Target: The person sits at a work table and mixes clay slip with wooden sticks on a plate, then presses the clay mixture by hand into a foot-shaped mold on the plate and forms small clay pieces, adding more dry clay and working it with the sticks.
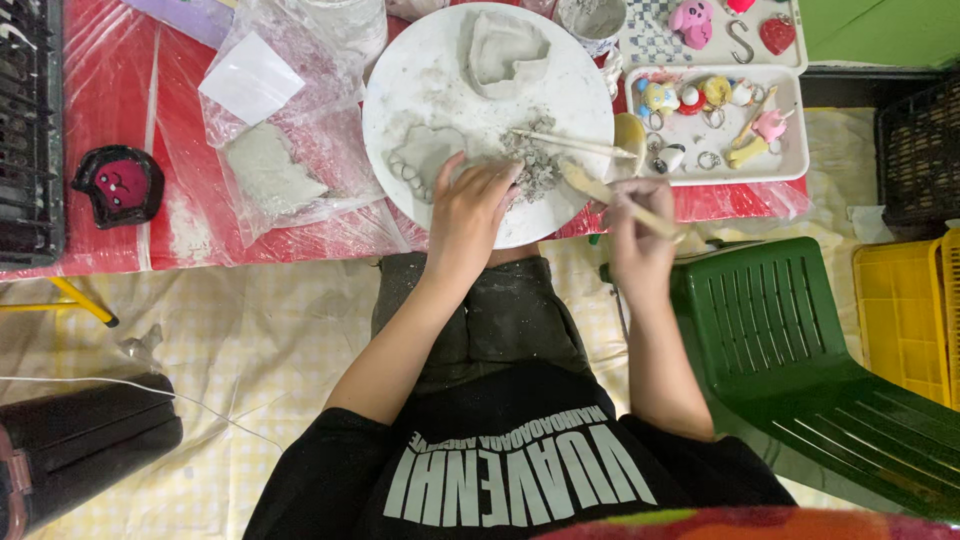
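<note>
Nearest the camera, a black printed shirt and a dusty dark apron are seen, with a green slatted plastic chair (800, 330) at the right and checked cloth over the floor.

The left hand (468, 215) is laid on the near part of the round white board (420, 60), its fingers spread and pressed flat beside a flat grey clay piece (425, 152) with a scalloped, toe-like edge. The right hand (638, 245) is held at the board's right rim, its grip pinched around a flat wooden modelling tool (610, 197), the blade of which is aimed at a heap of crumbly clay scraps (535, 160). A second thin wooden stick (570, 144) is left lying across the scraps.

The step in hand is judged to be trimming or shaping of the flat piece; a steady left hand and a shallow, controlled stroke of the blade would be called for next, so that the soft edge is not torn.

Farther back on the board, a thick folded lump of clay (505, 48) is seen, matte and damp-looking. On the red plastic-covered table (110, 80), a crinkled clear bag holding more grey clay (262, 170) lies to the left, and a black dish with a pink face (118, 185) beyond it. At the right, a white tray (790, 165) of glossy painted charms and metal rings is placed.
</note>
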A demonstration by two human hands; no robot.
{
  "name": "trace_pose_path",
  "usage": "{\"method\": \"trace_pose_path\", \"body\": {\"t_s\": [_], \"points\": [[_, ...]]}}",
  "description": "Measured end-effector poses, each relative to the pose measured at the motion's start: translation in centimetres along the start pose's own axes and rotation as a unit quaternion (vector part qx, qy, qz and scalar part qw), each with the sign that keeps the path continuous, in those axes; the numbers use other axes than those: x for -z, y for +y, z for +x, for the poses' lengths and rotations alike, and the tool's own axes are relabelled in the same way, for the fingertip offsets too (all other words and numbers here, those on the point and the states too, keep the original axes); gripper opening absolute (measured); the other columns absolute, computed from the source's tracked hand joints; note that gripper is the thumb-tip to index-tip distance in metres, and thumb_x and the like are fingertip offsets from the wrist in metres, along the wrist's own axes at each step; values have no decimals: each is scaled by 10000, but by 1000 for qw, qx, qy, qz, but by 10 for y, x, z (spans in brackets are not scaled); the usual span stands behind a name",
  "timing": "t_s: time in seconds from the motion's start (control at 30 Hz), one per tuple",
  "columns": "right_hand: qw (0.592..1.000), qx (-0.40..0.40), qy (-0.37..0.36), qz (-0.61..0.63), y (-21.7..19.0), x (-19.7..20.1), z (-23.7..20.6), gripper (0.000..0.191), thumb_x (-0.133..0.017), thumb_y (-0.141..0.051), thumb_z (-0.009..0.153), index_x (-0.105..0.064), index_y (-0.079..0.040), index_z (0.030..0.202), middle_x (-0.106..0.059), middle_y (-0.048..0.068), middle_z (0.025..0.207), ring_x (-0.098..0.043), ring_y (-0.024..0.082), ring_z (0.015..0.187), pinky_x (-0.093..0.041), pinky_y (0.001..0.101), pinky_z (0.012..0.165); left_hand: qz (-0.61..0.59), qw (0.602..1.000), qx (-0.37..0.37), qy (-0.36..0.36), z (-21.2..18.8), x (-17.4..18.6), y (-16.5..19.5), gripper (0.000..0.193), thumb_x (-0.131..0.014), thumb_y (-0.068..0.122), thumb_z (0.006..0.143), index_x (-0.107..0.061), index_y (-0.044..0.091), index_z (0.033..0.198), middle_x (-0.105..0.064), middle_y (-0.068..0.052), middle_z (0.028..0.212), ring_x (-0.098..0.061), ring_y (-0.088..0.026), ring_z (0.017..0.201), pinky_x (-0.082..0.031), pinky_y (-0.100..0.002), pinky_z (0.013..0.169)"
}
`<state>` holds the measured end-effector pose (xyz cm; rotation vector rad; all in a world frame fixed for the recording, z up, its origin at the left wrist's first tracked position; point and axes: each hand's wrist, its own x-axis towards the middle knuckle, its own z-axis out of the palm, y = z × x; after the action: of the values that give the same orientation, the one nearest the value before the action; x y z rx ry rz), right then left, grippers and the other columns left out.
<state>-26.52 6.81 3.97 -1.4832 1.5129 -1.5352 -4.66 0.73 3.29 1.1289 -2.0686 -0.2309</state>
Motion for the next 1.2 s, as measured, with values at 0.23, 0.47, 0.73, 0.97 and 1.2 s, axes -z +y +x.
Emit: {"method": "trace_pose_path", "body": {"t_s": [0.23,0.47,0.73,0.97,1.2], "points": [[952,221,-36,-208,-8,-20,-11,160,-689,76,955,-592,8,1063,-657,172,1015,-642,359,929,-509,415,819,-29,999,-11,37,-8,-3,-1,364,-719,140,989,-644,91,1342,-746,-65,1203,-699,-181,1126,-352,-495,1207],[951,235,-14,-202,-20,-12,-10,181,-719,106,935,-639,-11,1049,-688,138,1016,-654,317,952,-520,418,851,21,999,-18,39,-9,4,-4,356,-724,136,1008,-662,150,1358,-776,-8,1091,-689,-144,1181,-306,-503,1203],[899,310,-121,-286,-27,-10,-10,291,-766,82,809,-659,-33,1054,-677,123,1010,-663,354,934,-504,426,804,3,999,-39,23,-7,8,-8,400,-753,184,975,-663,141,1362,-771,-15,1038,-687,-156,1171,-288,-566,1207],[984,-64,36,161,7,-16,-15,66,-629,-51,1095,-566,-68,1086,-638,47,952,-585,84,788,-515,277,733,-31,998,-13,47,-10,4,-7,334,-727,133,1003,-663,134,1331,-772,-8,1164,-700,-139,1132,-324,-491,1234],[947,-214,57,232,17,-21,-10,118,-620,-107,1062,-557,-67,970,-632,51,761,-448,53,507,-289,221,400,-51,997,3,55,-10,5,-9,373,-732,143,994,-653,129,1358,-763,-7,1114,-702,-167,1082,-391,-440,1175]]}}
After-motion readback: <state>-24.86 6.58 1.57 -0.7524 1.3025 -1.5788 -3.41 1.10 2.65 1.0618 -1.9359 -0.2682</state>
